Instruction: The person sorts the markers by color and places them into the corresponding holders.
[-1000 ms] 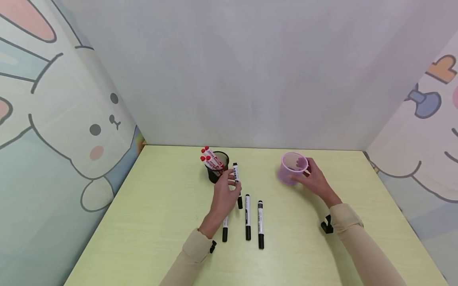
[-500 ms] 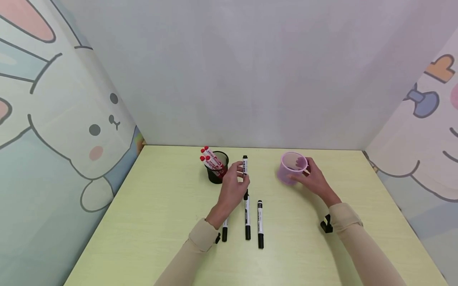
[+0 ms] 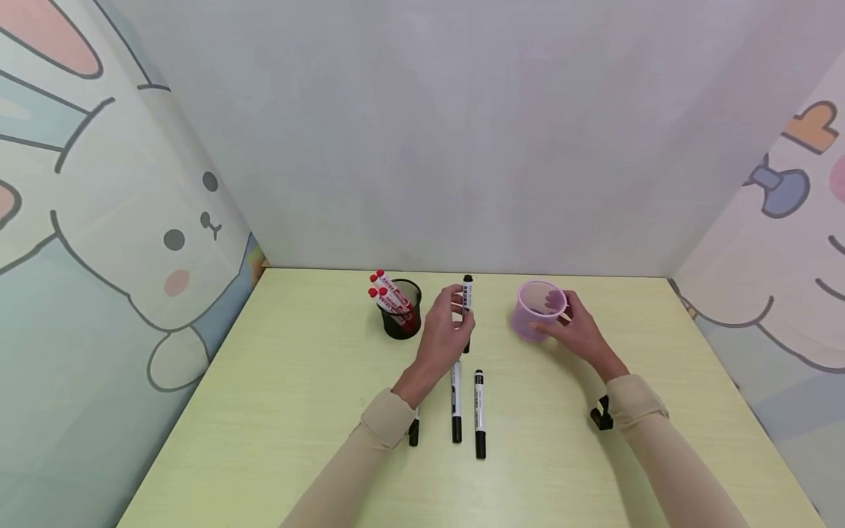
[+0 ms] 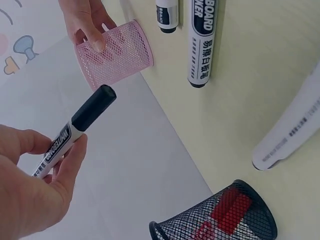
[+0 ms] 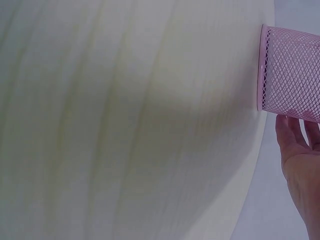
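My left hand (image 3: 442, 334) pinches a whiteboard marker (image 3: 467, 292) between thumb and fingers, above the table between two mesh pen holders. The left wrist view shows the marker's white barrel and black cap (image 4: 94, 108), tilted and clear of the table. My right hand (image 3: 582, 336) grips the pink mesh pen holder (image 3: 526, 324), thumb on the near side and fingers on the far side. The holder stands upright, and no marker shows in it. In the right wrist view, fingers (image 5: 286, 132) touch its mesh wall.
A black mesh pen holder (image 3: 400, 328) with several red-capped markers (image 3: 391, 295) stands left of my left hand. Nearer lie three black-and-white markers: a left one (image 3: 414, 433) partly hidden by my arm, a middle one (image 3: 456, 402) and a right one (image 3: 480, 414). Walls enclose the table.
My left hand has moved right and away from me with the marker, from beside the black pen holder towards the pink one. My right hand and the pink holder have stayed put.
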Motion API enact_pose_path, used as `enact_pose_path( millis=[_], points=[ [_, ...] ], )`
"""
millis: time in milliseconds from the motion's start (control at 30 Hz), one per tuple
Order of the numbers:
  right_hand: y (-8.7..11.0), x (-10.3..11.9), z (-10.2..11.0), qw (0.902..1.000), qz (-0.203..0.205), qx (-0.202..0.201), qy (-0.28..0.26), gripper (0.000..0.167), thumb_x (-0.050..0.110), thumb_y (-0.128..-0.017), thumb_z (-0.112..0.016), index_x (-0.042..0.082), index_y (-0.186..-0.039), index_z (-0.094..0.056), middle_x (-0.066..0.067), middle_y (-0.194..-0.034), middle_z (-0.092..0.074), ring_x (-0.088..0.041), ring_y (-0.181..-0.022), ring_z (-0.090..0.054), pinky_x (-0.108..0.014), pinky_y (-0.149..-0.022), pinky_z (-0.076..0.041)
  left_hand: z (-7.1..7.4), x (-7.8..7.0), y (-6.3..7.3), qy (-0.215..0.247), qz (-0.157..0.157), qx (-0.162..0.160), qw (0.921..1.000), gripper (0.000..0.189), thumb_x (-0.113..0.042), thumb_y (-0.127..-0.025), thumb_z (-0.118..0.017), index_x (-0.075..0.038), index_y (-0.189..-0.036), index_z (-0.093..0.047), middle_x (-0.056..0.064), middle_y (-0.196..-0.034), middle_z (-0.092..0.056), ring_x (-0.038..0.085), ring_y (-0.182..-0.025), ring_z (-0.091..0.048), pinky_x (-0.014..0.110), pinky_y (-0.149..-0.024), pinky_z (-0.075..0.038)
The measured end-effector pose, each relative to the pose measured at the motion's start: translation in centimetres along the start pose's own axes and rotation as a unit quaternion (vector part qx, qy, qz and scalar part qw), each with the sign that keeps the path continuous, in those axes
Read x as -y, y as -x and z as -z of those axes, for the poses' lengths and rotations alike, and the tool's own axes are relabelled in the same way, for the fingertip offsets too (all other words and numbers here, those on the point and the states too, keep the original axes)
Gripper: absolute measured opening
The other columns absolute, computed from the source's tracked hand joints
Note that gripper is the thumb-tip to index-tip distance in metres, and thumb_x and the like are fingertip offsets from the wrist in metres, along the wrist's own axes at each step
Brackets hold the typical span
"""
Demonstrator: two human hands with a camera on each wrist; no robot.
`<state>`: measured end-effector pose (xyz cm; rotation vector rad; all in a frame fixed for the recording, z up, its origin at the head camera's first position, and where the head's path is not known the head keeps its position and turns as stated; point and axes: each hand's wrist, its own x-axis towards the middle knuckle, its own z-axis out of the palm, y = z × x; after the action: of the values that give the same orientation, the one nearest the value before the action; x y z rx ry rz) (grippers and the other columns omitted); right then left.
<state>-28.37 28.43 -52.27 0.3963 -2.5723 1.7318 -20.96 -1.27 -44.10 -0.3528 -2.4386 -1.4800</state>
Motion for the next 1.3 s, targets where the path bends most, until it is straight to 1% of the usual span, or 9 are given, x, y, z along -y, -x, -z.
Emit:
enact_pose_path(
  millis=[67,167,400,533,667,800,933,1133,1300],
  points=[
    [0.0,0.1,0.0,1.0000,-0.003,-0.001,-0.001,0.078,0.012,-0.085,-0.086,-0.005,-0.143,-0.036,-0.025,-0.144,-0.046,-0.042,-0.138,-0.044,-0.043,-0.115,-0.038,-0.3,-0.1,-0.2,0.002,-0.011,0.000,0.9999,0.044,-0.003,-0.100,-0.062,-0.001,-0.141,-0.047,0.013,-0.118,-0.061,0.021,-0.103,-0.065,0.021,-0.080,-0.059],
    [0.1,0.3,-0.1,1.0000,-0.009,-0.001,-0.003,0.078,0.010,-0.086,-0.085,-0.005,-0.144,-0.035,-0.025,-0.145,-0.045,-0.042,-0.139,-0.044,-0.051,-0.116,-0.036,-0.8,-0.3,-0.6,0.011,-0.033,0.002,0.9994,0.043,-0.002,-0.099,-0.062,0.000,-0.140,-0.047,0.013,-0.116,-0.060,0.021,-0.102,-0.065,0.020,-0.079,-0.059],
    [0.1,0.2,-0.3,0.9999,-0.014,-0.004,-0.010,0.081,0.006,-0.085,-0.085,-0.006,-0.146,-0.034,-0.027,-0.147,-0.043,-0.045,-0.141,-0.041,-0.056,-0.116,-0.034,-2.3,-1.1,-1.5,0.010,-0.088,0.009,0.9960,0.041,0.001,-0.098,-0.062,0.002,-0.136,-0.048,0.014,-0.115,-0.060,0.021,-0.101,-0.065,0.014,-0.079,-0.056],
    [0.1,0.2,-0.3,0.9999,-0.016,-0.004,0.003,0.080,0.009,-0.086,-0.084,-0.005,-0.146,-0.033,-0.026,-0.146,-0.044,-0.044,-0.141,-0.042,-0.055,-0.116,-0.035,-3.0,-1.5,-2.2,0.011,-0.108,0.018,0.9940,0.041,0.001,-0.098,-0.062,0.003,-0.136,-0.048,0.015,-0.116,-0.060,0.022,-0.101,-0.065,0.012,-0.080,-0.054],
    [0.1,0.4,-0.4,0.9999,-0.011,-0.003,0.008,0.081,0.012,-0.086,-0.085,-0.004,-0.146,-0.033,-0.026,-0.146,-0.044,-0.044,-0.140,-0.043,-0.054,-0.115,-0.037,-3.4,-1.7,-2.7,0.003,-0.124,0.022,0.9920,0.039,0.001,-0.099,-0.063,0.002,-0.135,-0.048,0.014,-0.117,-0.060,0.021,-0.102,-0.065,0.015,-0.083,-0.056],
    [0.1,0.6,-0.4,1.0000,-0.006,-0.002,0.003,0.081,0.011,-0.086,-0.085,-0.004,-0.146,-0.033,-0.026,-0.145,-0.044,-0.044,-0.139,-0.043,-0.055,-0.115,-0.037,-3.8,-1.9,-3.4,-0.006,-0.138,0.014,0.9904,0.037,0.001,-0.098,-0.064,0.002,-0.133,-0.050,0.014,-0.116,-0.060,0.020,-0.102,-0.065,0.018,-0.085,-0.057],
    [0.1,0.6,-0.3,1.0000,-0.005,0.000,-0.002,0.080,0.010,-0.087,-0.084,-0.005,-0.146,-0.033,-0.026,-0.146,-0.044,-0.044,-0.140,-0.042,-0.056,-0.116,-0.035,-4.2,-2.1,-4.0,-0.009,-0.153,0.013,0.9881,0.037,0.001,-0.099,-0.064,0.002,-0.133,-0.049,0.014,-0.116,-0.060,0.021,-0.103,-0.065,0.017,-0.087,-0.056],
    [0.4,0.7,-0.2,0.9999,-0.006,-0.001,0.009,0.076,0.012,-0.089,-0.082,-0.004,-0.146,-0.034,-0.023,-0.146,-0.044,-0.040,-0.138,-0.043,-0.054,-0.116,-0.036,-5.1,-2.9,-4.4,0.002,-0.168,0.040,0.9851,0.036,0.000,-0.101,-0.062,0.001,-0.134,-0.049,0.013,-0.120,-0.059,0.020,-0.107,-0.064,0.015,-0.092,-0.053],
    [0.4,0.6,-0.2,0.9998,-0.004,0.001,0.017,0.075,0.014,-0.090,-0.082,-0.002,-0.145,-0.034,-0.021,-0.145,-0.044,-0.038,-0.136,-0.045,-0.048,-0.115,-0.038,-6.0,-3.7,-4.9,-0.006,-0.186,0.052,0.9812,0.033,-0.002,-0.102,-0.061,0.000,-0.133,-0.049,0.011,-0.120,-0.059,0.017,-0.107,-0.064,0.015,-0.093,-0.052]
  ],
)
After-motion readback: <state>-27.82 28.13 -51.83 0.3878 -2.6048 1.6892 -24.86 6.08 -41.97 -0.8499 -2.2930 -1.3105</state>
